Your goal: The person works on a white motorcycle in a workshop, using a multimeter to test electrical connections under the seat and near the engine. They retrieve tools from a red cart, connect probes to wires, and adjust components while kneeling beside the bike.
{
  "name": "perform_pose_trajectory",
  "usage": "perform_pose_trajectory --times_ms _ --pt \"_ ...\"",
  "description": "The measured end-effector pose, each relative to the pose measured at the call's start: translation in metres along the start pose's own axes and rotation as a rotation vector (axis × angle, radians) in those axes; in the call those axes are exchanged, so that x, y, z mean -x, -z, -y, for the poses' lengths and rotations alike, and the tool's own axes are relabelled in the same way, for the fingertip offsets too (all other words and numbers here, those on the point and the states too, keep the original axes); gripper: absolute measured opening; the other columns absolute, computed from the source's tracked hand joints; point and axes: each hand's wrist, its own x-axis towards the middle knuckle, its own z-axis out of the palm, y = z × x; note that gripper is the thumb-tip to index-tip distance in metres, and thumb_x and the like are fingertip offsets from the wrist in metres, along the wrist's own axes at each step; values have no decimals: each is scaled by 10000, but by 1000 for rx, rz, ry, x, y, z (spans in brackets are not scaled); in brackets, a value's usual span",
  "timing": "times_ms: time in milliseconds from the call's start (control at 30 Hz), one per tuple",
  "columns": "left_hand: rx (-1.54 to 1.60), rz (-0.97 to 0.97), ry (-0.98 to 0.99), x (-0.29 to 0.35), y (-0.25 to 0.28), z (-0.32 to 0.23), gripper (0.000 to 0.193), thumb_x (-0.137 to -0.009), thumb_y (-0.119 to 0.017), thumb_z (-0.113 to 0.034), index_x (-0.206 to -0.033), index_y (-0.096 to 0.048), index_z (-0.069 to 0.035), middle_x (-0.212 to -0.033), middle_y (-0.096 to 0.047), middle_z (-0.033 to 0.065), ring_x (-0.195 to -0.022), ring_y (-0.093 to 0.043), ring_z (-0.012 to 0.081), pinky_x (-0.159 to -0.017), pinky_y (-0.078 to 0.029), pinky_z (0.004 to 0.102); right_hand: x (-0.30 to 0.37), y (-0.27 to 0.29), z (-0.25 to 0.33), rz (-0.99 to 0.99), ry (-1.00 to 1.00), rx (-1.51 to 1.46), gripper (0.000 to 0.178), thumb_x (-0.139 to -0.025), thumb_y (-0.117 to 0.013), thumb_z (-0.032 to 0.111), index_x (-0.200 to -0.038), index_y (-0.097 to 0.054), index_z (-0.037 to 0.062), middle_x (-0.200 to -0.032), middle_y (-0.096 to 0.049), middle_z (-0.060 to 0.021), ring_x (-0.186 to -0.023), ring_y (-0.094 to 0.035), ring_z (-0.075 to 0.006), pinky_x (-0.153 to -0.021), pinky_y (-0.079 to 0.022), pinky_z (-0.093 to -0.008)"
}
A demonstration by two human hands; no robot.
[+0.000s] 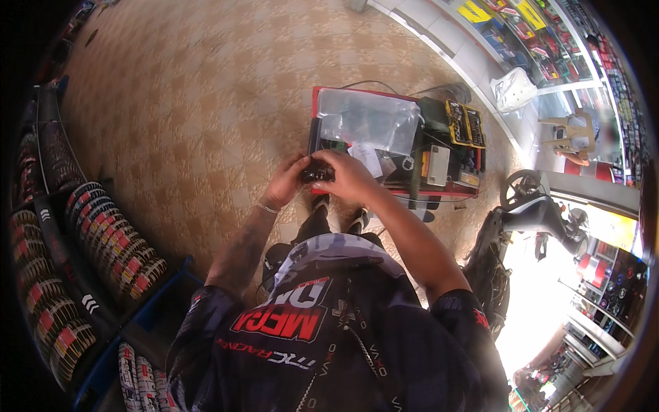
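Both my hands meet over the near left corner of a red-edged tool cart (315, 103). Between them is a small dark, glossy part (317, 172) whose exact kind I cannot make out. My left hand (287, 180), with a bracelet at the wrist, grips it from the left. From the right, my right hand (347, 177) closes its fingers round the same part, hiding much of it. Just beyond my hands a clear plastic sheet (367, 120) lies on the cart, with a white paper (366, 159) beside my right fingers.
On the cart's right side are a yellow-and-black socket set (466, 125) and a boxy battery (437, 166). Tyres (113, 237) stand in racks at left. A motorcycle (532, 216) is at right. Glass display shelves (535, 41) line the far right, where another person (575, 158) sits.
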Motion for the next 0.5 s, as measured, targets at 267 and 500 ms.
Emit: perform_pose_trajectory --times_ms 267,500 --pt "-65 -137 101 9 22 19 318 -1040 -568 -289 -1276 -592 -76 -1061 -690 17 -946 -677 119 -758 -568 304 42 -9 -97 -87 -255 644 426 -795 -761 200 -1207 -667 144 -1214 -623 -172 -1156 -596 -363 -946 -511 -450" --pt "-100 -125 137 14 28 22 303 -1039 -575 -312 -1248 -609 -96 -1055 -689 -3 -911 -659 97 -730 -530 268 48 4 -116 58 -644 653 208 -808 -627 63 -1006 -690 66 -1083 -653 -176 -1021 -653 -371 -874 -523 -495"
